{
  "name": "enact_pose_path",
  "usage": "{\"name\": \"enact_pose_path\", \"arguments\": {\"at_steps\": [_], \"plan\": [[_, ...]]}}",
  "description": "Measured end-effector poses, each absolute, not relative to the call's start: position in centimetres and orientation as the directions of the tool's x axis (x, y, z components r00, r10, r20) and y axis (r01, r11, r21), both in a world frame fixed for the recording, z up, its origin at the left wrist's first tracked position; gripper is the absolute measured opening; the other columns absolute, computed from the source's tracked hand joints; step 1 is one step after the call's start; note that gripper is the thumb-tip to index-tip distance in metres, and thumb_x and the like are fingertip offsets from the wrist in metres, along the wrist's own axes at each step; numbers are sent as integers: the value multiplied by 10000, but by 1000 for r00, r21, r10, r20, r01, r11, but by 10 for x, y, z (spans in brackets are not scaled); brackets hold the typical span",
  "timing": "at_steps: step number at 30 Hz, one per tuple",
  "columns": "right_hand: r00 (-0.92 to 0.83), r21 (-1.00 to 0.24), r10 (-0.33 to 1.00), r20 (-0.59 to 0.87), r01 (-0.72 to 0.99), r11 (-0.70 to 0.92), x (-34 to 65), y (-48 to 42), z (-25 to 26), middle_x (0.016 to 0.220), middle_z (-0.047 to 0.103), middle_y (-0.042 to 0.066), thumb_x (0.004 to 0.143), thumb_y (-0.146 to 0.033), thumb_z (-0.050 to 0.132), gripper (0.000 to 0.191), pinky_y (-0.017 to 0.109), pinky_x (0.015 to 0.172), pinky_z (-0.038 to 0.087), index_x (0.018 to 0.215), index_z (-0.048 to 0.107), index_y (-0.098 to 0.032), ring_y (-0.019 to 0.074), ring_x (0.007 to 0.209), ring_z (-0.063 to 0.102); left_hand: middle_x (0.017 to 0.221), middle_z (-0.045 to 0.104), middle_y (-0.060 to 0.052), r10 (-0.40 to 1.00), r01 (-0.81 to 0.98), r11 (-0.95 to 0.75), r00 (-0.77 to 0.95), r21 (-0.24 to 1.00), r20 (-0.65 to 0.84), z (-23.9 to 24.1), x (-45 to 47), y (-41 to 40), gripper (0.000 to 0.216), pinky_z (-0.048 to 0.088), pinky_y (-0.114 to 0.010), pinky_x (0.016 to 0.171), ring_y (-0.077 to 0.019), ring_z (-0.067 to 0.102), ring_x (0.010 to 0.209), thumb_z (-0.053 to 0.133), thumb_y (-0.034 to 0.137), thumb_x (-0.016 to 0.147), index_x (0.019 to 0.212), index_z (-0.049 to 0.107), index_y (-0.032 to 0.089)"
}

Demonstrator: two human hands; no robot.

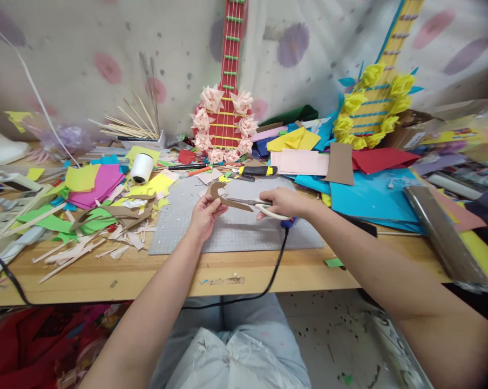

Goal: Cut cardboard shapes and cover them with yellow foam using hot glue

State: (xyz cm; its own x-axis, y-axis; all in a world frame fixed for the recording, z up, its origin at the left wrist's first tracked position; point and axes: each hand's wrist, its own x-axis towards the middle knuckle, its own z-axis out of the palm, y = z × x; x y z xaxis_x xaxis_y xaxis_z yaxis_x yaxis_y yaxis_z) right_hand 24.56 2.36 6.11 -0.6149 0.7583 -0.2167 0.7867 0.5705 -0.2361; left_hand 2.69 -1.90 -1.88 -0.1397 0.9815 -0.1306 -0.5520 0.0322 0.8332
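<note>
Between the fingers of my left hand [205, 215] is a curved piece of brown paper [216, 189], with a narrow strip of it stretching to the right. My right hand [282, 202] grips white-handled scissors [267, 211]. Their blades point left and lie along the brown piece, close to my left fingers; whether the blades are parted is hard to see. Both hands are above a grey cutting mat [187, 237]. Just beyond them lie a yellow-and-black cutter [257, 170] and an orange pen [196, 172].
A red paper guitar [226, 121] and a yellow one [369, 105] lean at the back. Paper scraps [122, 235] and a white thread spool [142, 168] lie left. Blue sheets [373, 200] and a brown roll [446, 232] lie right. A black cable [277, 265] hangs over the table's front edge.
</note>
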Motion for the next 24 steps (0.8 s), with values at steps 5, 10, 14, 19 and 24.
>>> {"name": "enact_pose_path", "arguments": {"at_steps": [5,10,14,19,24], "plan": [[-628,-211,754,-192,777,593,245,23,59,659,572,28,688,-706,451,514,246,530,249,720,548,-203,151,618,467,640,668,31,982,-558,70,-108,827,-156,-19,27,-19,198,526,-273,729,-98,646,573,697,172,679,743,509,175],[-634,-257,751,-183,769,586,249,27,56,654,555,13,683,-694,473,493,235,525,249,695,514,-203,137,609,458,653,676,28,978,-583,79,-113,809,-178,-18,27,-18,182,530,-269,738,-98,653,594,681,146,690,739,508,177],[-632,-317,738,-236,768,556,253,33,59,625,514,-14,632,-695,529,492,237,523,256,672,476,-208,132,595,447,642,676,25,975,-590,80,-120,804,-185,-16,27,-17,180,536,-240,678,-94,651,587,681,133,677,727,512,173],[-656,-346,699,-285,750,563,250,39,64,615,486,-24,621,-691,537,491,245,537,268,645,460,-206,131,600,446,636,667,32,981,-549,51,-130,835,-145,-18,27,-13,235,539,-243,659,-93,645,569,719,164,639,720,499,171],[-649,-333,694,-312,759,560,245,41,69,589,463,-26,604,-692,549,498,252,533,257,631,458,-203,129,595,436,648,668,30,982,-510,40,-137,859,-127,-23,26,-11,258,535,-253,686,-91,643,565,732,191,634,730,493,168]]}}
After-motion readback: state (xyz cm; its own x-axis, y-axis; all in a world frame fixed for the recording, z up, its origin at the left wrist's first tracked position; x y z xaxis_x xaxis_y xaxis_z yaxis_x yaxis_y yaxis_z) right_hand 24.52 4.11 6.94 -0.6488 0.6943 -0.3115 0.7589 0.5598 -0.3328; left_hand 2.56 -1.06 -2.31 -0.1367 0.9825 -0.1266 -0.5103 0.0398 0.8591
